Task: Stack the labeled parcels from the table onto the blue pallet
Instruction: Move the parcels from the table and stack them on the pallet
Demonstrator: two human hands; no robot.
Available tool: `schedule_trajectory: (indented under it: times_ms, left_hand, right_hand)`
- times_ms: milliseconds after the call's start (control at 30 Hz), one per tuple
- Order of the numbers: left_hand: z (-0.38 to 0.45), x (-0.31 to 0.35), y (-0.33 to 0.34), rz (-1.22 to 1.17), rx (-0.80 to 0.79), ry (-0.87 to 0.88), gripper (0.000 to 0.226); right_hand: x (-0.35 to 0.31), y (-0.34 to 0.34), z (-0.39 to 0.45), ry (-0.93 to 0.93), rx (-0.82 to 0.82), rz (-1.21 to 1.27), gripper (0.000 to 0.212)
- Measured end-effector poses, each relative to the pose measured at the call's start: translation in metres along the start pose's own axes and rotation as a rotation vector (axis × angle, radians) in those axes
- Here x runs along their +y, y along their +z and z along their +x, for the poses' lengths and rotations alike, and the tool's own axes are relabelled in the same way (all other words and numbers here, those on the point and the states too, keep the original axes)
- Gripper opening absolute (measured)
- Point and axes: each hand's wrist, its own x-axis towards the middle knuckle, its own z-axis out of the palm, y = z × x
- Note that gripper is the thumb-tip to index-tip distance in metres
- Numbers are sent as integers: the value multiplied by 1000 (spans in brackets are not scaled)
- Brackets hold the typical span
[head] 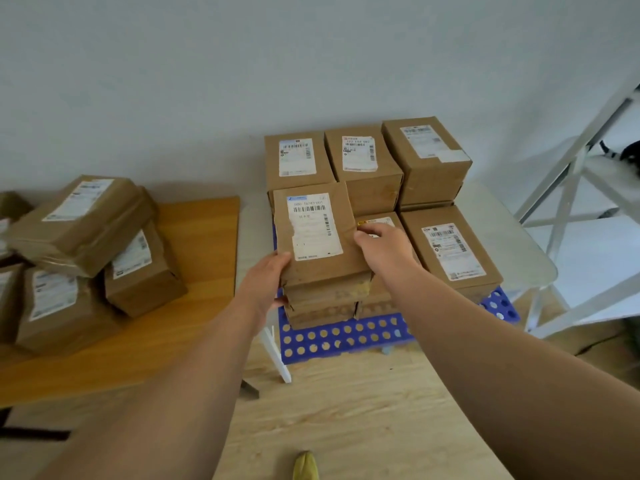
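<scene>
I'm holding a labeled parcel (317, 237) over the near-left stack on the blue pallet (346, 336), my left hand (266, 282) gripping its near-left corner, my right hand (384, 249) curled over its right edge. Five other stacks already stand on the pallet, so I judge the job over halfway. Several parcels (79, 244) still wait on the wooden desk (194, 271) at left.

The wooden bench (194, 271) carries labeled parcels (83, 220) piled at its left. On the floor (346, 410), the blue pallet (346, 337) bears stacked parcels.
</scene>
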Motion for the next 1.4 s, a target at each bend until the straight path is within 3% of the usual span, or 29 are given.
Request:
schedule_trajectory:
  times_ms: [767, 1033, 1400]
  left_hand:
    - [17, -1, 2, -25, 65, 10, 20]
    - [23, -5, 6, -41, 116, 19, 36]
    - [23, -12, 5, -72, 137, 2, 33]
  right_hand:
    - [3, 13, 15, 17, -67, 47, 31]
    - [8, 15, 15, 25, -37, 64, 37]
    - [12, 15, 9, 39, -27, 62, 35]
